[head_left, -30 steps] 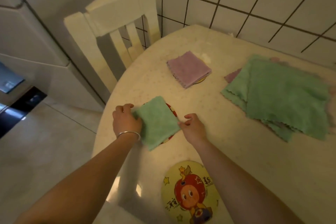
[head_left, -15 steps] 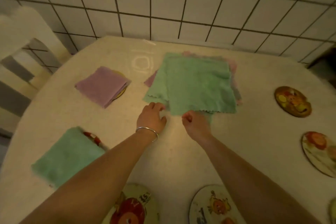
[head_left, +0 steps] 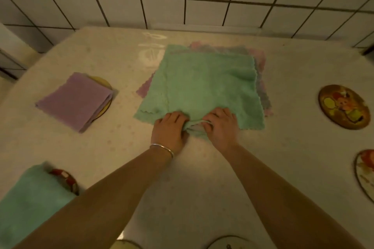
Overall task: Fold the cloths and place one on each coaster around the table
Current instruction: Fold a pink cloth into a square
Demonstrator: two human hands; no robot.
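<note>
fingers (head_left: pixel 178 119) of both hands pinch the near edge of the top green cloth (head_left: pixel 204 85), left hand (head_left: pixel 170 129) and right hand (head_left: pixel 221 125) close together, likely to peel it off the stack (head_left: pixel 261 87) at the far middle of the worktop (head_left: pixel 202 178). half a second ago they only hovered at that edge. two folded cloths already cover coasters at left; bare coasters (head_left: pixel 344 106) wait at right.

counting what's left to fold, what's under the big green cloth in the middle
Under the unfolded green fleece cloth, edges of pink and lilac cloths stick out at its right and left sides. How many lie stacked there cannot be seen; the green one covers them.
</note>
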